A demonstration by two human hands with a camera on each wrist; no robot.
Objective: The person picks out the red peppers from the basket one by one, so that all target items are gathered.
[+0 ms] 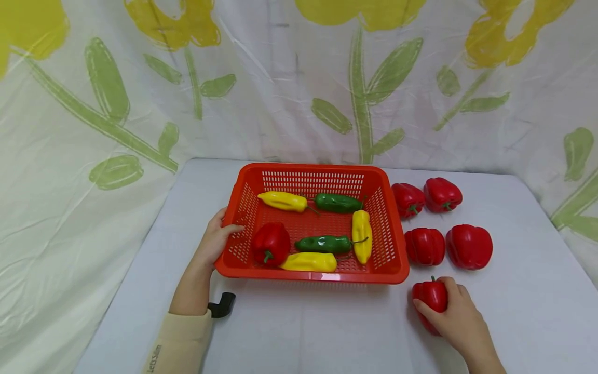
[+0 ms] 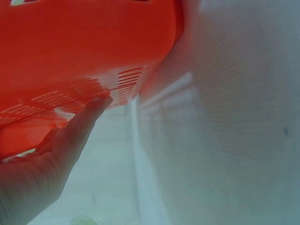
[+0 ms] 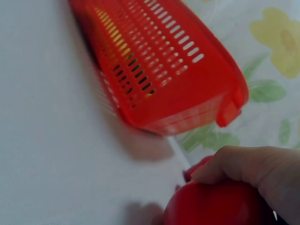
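A red plastic basket [image 1: 322, 276] stands mid-table. My left hand [image 1: 216, 241] grips its left rim, thumb over the edge; the left wrist view shows that hand [image 2: 51, 164] against the slotted wall. Inside lie a red bell pepper [image 1: 271, 243], several yellow peppers [image 1: 310, 262] and two green peppers [image 1: 324, 243]. To the right of the basket, my right hand [image 1: 460, 317] holds another red bell pepper [image 1: 431, 296] between thumb and fingers, low over the table. In the right wrist view this pepper [image 3: 215, 206] sits under the thumb; its underside is hidden.
Several more red bell peppers [image 1: 469, 246] stand in two rows right of the basket, behind my right hand. A black angled object [image 1: 223, 305] shows beside my left wrist. White cloth covers the table [image 1: 327, 332], and a flower-printed curtain [image 1: 280, 104] hangs behind it.
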